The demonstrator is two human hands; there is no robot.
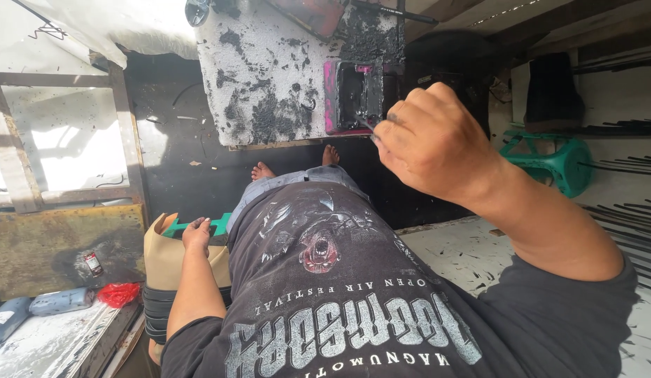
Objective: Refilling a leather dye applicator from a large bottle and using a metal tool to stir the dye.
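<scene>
The right hand (434, 143) is clenched on a thin, light, likely ink-slick tool handle over the pink-edged black frame (353, 94) on the stained white desk (269, 77); the left hand (196, 234) pinches a stiff green piece (217, 224), best held by its edges.

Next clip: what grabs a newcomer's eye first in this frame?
The right hand, big and close at centre right, closed on a thin tool whose tip reaches a pink tray of black ink. Beside the tray, top centre, stands a white board heavily smeared with black. Lower left, the left hand rests on a green piece atop a tan stack.
</scene>
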